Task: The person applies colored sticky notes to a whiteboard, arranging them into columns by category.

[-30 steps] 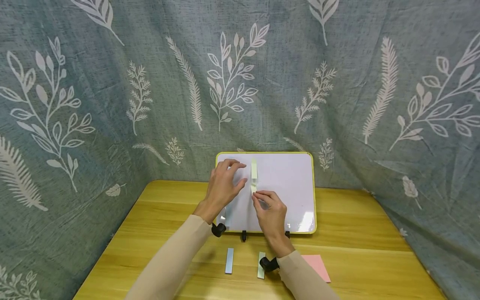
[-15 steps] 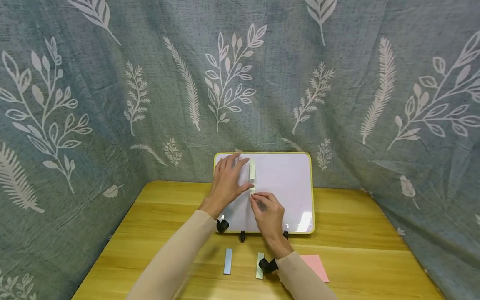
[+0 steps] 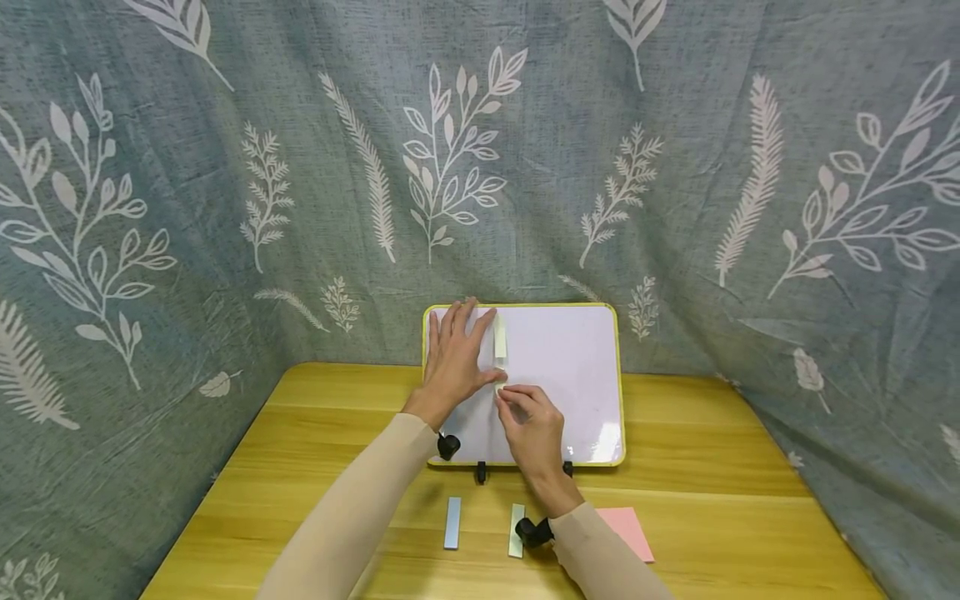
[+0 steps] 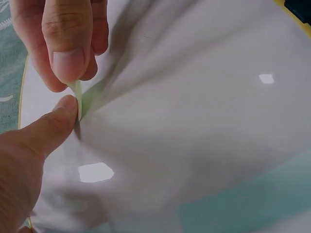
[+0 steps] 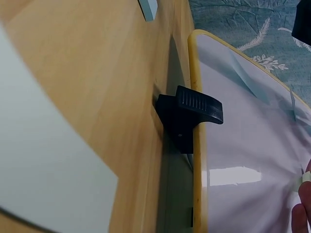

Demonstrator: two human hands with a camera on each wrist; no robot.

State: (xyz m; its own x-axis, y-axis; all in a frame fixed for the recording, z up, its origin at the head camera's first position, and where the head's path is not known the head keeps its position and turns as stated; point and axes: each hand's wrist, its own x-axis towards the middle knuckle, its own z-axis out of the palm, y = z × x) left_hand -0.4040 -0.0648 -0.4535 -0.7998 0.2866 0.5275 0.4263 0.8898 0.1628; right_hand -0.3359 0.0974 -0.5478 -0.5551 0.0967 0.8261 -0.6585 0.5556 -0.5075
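A yellow-edged whiteboard (image 3: 585, 358) stands on the table. The right hand (image 3: 536, 429) pinches the lower end of a pale green strip (image 4: 79, 97) between thumb and fingertips, against the board's face. Just above that pinch, the left hand (image 3: 453, 354) has its thumb touching the strip, its other fingers spread over the board's upper left. Another pale green strip (image 3: 500, 340) lies upright on the board, right of the left fingertips. In the left wrist view, a pale blue strip (image 4: 243, 194) is stuck on the board. Only fingertips (image 5: 305, 196) show in the right wrist view.
Black clips (image 5: 197, 107) hold the board's lower edge. On the wooden table (image 3: 337, 467) in front lie a blue strip pad (image 3: 452, 523), a green strip pad (image 3: 516, 533) partly behind the right wrist's camera, and a pink pad (image 3: 628, 532). A patterned curtain (image 3: 525, 208) hangs behind.
The left hand has moved right and spread its fingers, its thumb coming to the green strip above the right fingertips. The right hand keeps its pinch; the whole view has shifted slightly.
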